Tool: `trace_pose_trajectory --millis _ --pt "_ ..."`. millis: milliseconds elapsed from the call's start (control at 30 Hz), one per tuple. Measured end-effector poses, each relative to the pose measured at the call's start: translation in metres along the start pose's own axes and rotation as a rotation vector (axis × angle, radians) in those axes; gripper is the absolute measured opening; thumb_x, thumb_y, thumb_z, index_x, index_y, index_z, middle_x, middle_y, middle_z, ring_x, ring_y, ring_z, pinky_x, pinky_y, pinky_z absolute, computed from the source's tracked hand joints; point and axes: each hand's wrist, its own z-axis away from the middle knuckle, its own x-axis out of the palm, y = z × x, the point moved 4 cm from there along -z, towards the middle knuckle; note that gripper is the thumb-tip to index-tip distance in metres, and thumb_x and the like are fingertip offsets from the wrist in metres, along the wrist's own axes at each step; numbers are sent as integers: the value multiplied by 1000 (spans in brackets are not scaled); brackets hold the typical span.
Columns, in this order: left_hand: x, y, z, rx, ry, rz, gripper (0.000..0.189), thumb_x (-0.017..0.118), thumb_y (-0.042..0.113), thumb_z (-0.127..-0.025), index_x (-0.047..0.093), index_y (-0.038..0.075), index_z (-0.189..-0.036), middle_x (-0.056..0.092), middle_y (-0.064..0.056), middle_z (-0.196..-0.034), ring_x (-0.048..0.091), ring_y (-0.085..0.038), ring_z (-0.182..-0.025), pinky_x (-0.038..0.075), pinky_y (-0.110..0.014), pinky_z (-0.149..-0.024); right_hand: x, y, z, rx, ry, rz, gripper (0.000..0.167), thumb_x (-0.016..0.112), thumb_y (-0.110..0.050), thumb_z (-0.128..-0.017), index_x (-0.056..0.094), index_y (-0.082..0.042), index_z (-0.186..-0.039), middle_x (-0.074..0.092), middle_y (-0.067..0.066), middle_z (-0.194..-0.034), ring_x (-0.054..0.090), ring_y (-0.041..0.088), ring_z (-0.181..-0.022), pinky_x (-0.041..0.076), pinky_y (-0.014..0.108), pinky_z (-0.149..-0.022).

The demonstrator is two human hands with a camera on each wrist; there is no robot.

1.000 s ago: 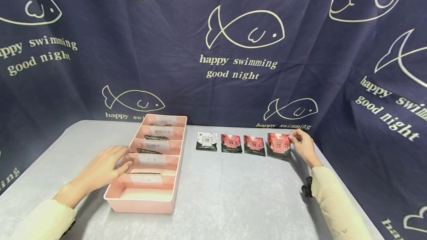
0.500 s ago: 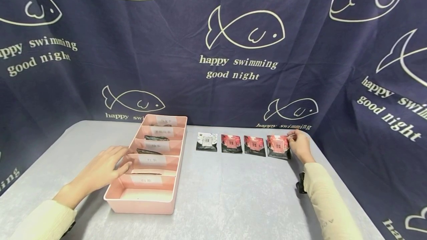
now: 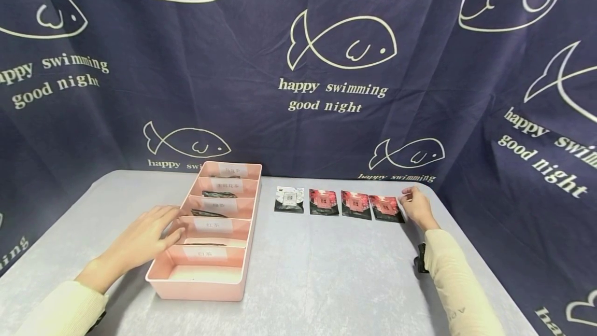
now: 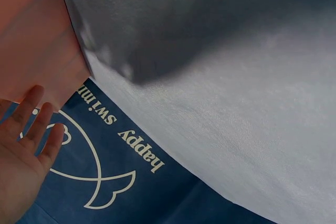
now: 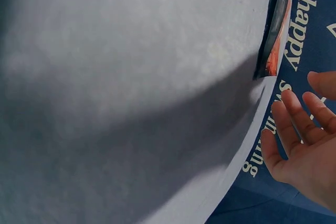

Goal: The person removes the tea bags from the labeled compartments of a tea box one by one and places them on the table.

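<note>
Pink box with five labelled compartments stands at the left hand, whose relaxed fingers lie over its left rim. Farther out, a flat sachet, red above and black below, lies just left of the right hand, loosely bent and free of it; two matching sachets and a white-and-black sachet continue leftward.

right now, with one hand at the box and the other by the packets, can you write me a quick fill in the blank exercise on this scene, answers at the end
1. The box by the left hand is coloured ____.
2. On the table, ____ packets lie in a row beside the box.
3. Nearest to the right hand, the end packet is black and ____.
4. The curtain reads "happy ____, good night".

Missing words: pink; four; red; swimming.
</note>
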Motion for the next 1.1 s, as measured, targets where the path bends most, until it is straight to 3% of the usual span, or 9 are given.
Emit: trace_pose_trajectory --millis 400,700,867,1100 --pt "0 -1 1 11 16 2 38 62 25 -83 57 1 -113 60 -16 -113 51 -36 -110 39 -52 -93 -5 -25 1 -116 15 -61 25 50 -5 -87 51 9 -108 61 28 -97 60 39 -87 47 32 -71" --pt "2 -2 1 16 13 6 38 62 24 -82 57 2 -113 60 -16 -113 52 -36 -109 39 -52 -92 7 -59 10 -221 -36 -117 23 53 -4 -87 53 8 -107 61 26 -97 62 38 -85 52 45 -78" --pt "2 -3 1 12 13 6 39 62 24 -82 57 2 -113 60 -16 -113 52 -37 -109 39 -52 -92 18 -81 18 -302 -65 -134 21 54 -1 -84 54 7 -104 62 24 -95 63 35 -82 54 42 -73" --pt "2 -3 0 8 5 10 40 61 25 -83 57 0 -114 59 -17 -114 51 -38 -110 39 -53 -93 30 -112 32 -400 -109 -120 21 58 -4 -84 56 4 -104 62 19 -96 61 30 -84 51 44 -75"
